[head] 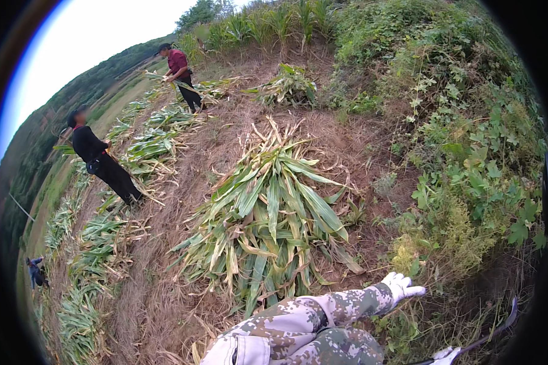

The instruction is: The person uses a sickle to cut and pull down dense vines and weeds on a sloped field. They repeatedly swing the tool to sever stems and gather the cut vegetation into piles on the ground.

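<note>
My left hand (403,288), in a white glove, reaches out over the weeds with its fingers apart and nothing in it. A camouflage sleeve (360,302) covers that arm. At the lower right edge my right hand (445,355), also in white, is partly cut off by the frame and grips a sickle (486,336). The sickle's curved blade (512,315) points up among dry stems. Beyond my left arm lies a large heap of cut corn stalks (274,214), its green and yellowing leaves spread outward.
Tangled green weeds (479,182) border the right side. A person in a dark red shirt (178,64) holds stalks; another in black (96,150) stands left. A distant person (36,273) is farther off. Rows of cut stalks (100,246) and another heap (287,86) lie on dry ground.
</note>
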`<state>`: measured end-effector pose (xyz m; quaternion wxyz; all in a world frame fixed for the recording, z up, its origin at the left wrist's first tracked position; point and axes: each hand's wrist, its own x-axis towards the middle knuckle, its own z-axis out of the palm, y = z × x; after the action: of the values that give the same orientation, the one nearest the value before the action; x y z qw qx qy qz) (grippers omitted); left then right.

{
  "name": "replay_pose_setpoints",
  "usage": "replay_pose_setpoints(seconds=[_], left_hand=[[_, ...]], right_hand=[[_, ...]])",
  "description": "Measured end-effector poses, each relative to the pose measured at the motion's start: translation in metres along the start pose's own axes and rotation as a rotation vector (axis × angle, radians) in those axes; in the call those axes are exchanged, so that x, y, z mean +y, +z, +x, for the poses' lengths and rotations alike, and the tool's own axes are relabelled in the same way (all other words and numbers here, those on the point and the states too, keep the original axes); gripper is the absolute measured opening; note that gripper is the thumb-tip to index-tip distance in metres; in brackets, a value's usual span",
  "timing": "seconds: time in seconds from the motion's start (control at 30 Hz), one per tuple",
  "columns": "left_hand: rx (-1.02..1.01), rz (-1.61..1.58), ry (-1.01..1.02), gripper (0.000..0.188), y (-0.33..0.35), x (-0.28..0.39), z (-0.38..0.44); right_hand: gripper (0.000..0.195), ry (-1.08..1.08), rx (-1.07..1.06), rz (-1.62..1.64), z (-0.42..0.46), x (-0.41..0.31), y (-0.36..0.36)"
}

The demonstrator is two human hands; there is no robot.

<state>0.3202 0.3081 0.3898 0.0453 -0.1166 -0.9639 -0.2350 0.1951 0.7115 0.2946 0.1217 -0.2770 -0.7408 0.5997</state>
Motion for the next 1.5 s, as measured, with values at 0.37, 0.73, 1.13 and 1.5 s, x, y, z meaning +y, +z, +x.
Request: replay_pose_setpoints(seconds=[0.37,0.73,1.13,1.5], left_hand=[[-0.049,-0.053,-0.02,0.091,0.005,0.01,-0.004],[0.083,0.051,0.134,0.077,-0.007,-0.018,0.014],[0.157,0.02,0.177,0.082,-0.058,-0.048,-0.01],[0.005,-0.652,0.468,0.048,-0.108,0.137,0.042]], right_hand=[[0.056,-0.116,0.171,-0.144,0.12,-0.109,-0.055],[0.051,0.286,0.108,-0.067,-0.032,0.035,-0.11],[0.045,0.304,0.02,-0.113,-0.237,-0.028,-0.07],[0.035,0.376,0.028,0.321,-0.195,-0.03,-0.04]])
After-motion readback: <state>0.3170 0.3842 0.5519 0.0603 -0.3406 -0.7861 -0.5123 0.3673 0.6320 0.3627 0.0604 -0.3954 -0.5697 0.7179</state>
